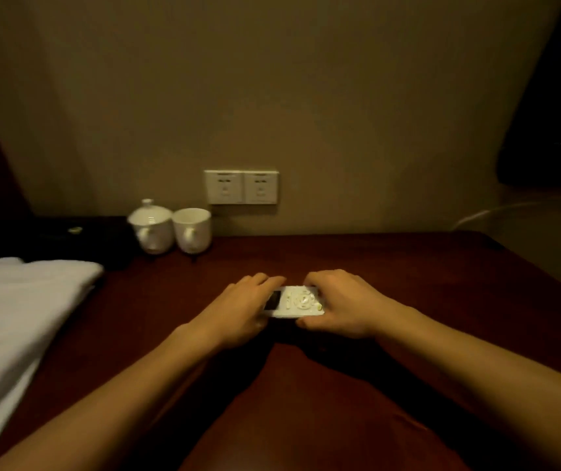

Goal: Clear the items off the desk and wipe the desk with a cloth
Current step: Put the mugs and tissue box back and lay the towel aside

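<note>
A: Desk [391, 277], dark red-brown wood, fills the lower frame. Far edge runs along the beige wall [272, 79]; right edge slants down from the right-centre of the frame. Bare surface right of the hands and below them, between the forearms.

B: Left side?

A: Less room. White folded cloth [17, 307] lies at the left-centre of the frame, reaching toward the lower left. Behind it, a dark object, too dim to identify. Two white cups at upper-left of centre, against the wall: lidded cup [151, 226] and open cup [192, 229], just beside each other.

B: Wall?

A: Double socket plate [241, 186] above the desk edge, centre frame. Dark mass at upper right, unclear. Light is dim and yellow.

B: Remote?

A: White remote control [294, 302], centre frame, at desk level; contact with the surface cannot be told. Long axis runs left-right across the frame, face up. Dark screen end points left; the round button cluster sits toward the right.

B: Grip?

A: Left hand [238, 311] closed around the screen end, fingers curled over its far edge. Right hand [340, 304] closed around the button end, thumb along the near edge. Both hands pinch the remote.
</note>
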`<state>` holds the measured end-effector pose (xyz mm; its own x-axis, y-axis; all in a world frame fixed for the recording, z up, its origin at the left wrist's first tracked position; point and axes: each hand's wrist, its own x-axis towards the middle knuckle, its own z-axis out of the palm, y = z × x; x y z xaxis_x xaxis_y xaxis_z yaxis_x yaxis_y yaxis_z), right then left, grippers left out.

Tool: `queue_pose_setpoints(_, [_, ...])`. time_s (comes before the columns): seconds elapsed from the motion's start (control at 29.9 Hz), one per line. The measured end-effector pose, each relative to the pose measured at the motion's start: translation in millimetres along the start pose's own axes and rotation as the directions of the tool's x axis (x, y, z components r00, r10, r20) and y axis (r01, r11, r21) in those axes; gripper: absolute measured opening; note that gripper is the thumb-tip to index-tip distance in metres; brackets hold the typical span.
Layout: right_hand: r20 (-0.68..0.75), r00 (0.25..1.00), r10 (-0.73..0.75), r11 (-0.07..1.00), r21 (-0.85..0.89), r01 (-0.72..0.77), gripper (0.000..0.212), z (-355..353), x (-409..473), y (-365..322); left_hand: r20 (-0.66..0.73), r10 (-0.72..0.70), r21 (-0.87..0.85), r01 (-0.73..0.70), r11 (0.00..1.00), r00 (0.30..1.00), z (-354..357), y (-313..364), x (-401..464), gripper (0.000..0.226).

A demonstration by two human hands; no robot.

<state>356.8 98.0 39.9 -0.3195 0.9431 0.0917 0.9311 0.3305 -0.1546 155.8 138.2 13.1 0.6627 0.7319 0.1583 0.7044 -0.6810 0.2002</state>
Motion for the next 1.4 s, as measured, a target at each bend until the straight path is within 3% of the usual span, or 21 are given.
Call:
queue_pose_setpoints(0.3, [-0.017, 0.978, -0.209, 0.974, 0.090, 0.209, 0.057, 35, 112, -114, -0.047, -0.225, 0.036, 0.227, 0.973, 0.973, -47, -130, -88, 0.062])
queue_pose_setpoints(0.5, [-0.040, 0.985, -0.166, 0.962, 0.212, 0.171, 0.056, 57, 165, -139, -0.049, -0.314, -0.027, 0.313, 0.949, 0.948, -59, -192, -94, 0.062])
queue_pose_setpoints(0.73, [-0.007, 0.999, -0.048, 0.966, 0.255, 0.048, 0.058, 75, 218, -130, 0.023, -0.281, -0.057, 0.282, 0.958, 0.959, -58, -244, -53, 0.065])
queue_pose_setpoints(0.9, [0.031, 0.999, 0.016, 0.962, 0.270, -0.024, 0.060, 84, 240, -117, 0.075, -0.255, -0.045, 0.259, 0.965, 0.964, -45, -266, -32, 0.064])
queue_pose_setpoints(1.1, [0.022, 1.000, -0.005, 0.983, 0.185, 0.001, 0.064, 93, 249, -116, 0.086, -0.259, -0.040, 0.263, 0.964, 0.962, -34, -276, -29, 0.063])
queue_pose_setpoints(1.4, [0.017, 0.999, 0.035, 0.985, 0.166, -0.037, 0.075, 68, 214, -111, 0.042, -0.265, 0.018, 0.264, 0.964, 0.963, -47, -248, -38, 0.068])
